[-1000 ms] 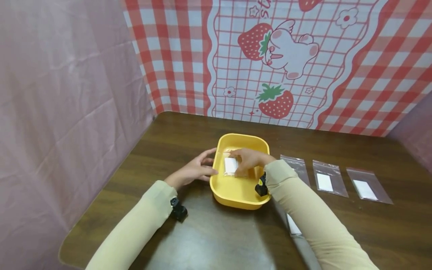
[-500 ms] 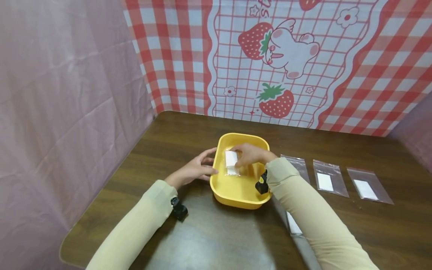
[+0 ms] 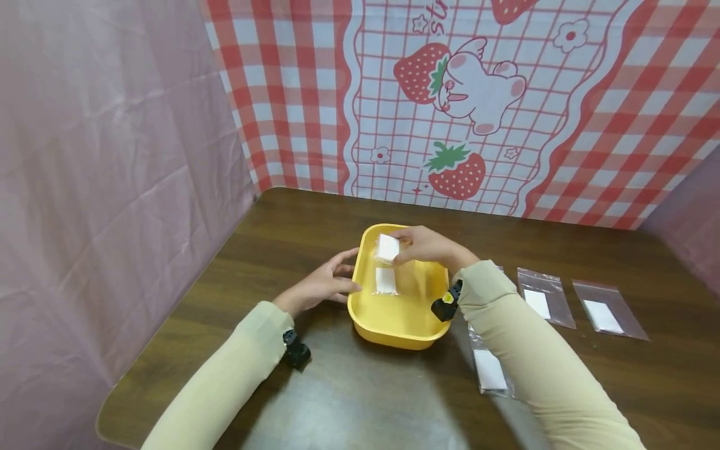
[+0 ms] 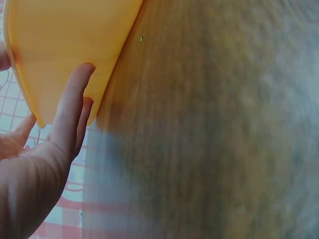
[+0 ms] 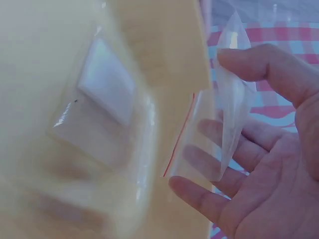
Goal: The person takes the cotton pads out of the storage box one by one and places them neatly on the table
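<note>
My right hand (image 3: 430, 245) pinches a small clear zip-lock bag (image 3: 388, 248) with a flat white piece inside, above the far part of a yellow plastic basin (image 3: 394, 340). In the right wrist view, the thumb lies on one face of the held bag (image 5: 234, 99) and the fingers are behind it; a red seal line shows. A second such bag (image 3: 385, 281) lies flat on the basin floor. Against the basin's left wall rests my left hand (image 3: 317, 289), its fingers extended and touching the outside, as the left wrist view also shows.
Two more zip-lock bags with white pieces, a nearer one (image 3: 537, 303) and a farther one (image 3: 603, 315), lie right of the basin. Another bag (image 3: 489, 369) is partly under the right sleeve. A checked strawberry cloth (image 3: 461, 169) hangs behind the brown table (image 3: 304, 215).
My right hand has lifted the bag from over the other one and moved it away, toward the basin's far end. The lower bag is uncovered. My left hand stays at the wall.
</note>
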Demonstrator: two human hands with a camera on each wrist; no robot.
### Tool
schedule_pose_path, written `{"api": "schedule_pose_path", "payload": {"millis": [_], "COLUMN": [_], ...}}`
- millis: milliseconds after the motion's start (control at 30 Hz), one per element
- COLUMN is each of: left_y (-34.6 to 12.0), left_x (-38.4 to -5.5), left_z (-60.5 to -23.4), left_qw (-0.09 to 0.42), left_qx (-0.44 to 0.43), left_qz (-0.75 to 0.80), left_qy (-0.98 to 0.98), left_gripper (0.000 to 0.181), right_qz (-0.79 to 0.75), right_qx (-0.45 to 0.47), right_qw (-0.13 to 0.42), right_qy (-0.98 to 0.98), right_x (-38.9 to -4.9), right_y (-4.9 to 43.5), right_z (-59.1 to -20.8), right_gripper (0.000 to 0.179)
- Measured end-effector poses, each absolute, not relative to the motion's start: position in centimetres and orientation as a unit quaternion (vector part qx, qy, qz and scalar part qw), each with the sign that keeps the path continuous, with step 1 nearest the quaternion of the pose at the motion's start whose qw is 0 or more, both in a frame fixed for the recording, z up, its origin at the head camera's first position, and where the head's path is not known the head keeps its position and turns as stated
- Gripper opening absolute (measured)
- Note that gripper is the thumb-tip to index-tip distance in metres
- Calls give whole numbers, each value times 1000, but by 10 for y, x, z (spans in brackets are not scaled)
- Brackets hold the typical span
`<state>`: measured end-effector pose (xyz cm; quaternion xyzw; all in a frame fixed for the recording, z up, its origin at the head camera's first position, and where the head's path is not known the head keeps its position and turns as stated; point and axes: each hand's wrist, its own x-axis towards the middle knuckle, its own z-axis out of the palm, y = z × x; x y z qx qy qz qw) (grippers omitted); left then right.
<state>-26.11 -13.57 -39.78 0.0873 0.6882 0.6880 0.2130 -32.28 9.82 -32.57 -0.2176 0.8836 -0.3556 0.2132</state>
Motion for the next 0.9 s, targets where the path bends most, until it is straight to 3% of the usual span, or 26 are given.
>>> {"api": "schedule_pose_path", "payload": {"millis": [233,900], "left_y": [-136,-136], "left_x": [-263,-263], "left_z": [-399,-401], "left_qw": [213,215], "left_qx": [84,80], "left_qz": [685,680], "left_qy": [691,697], "left_gripper": [82,81], "right_qz": [-410,-412], "right_qx": [-170,-216], "right_qw": [195,124], "right_qy": [875,876], "right_x": [-314,-253], "right_y": [110,161], "right_z": [-316,-307], "right_gripper": [68,71]}}
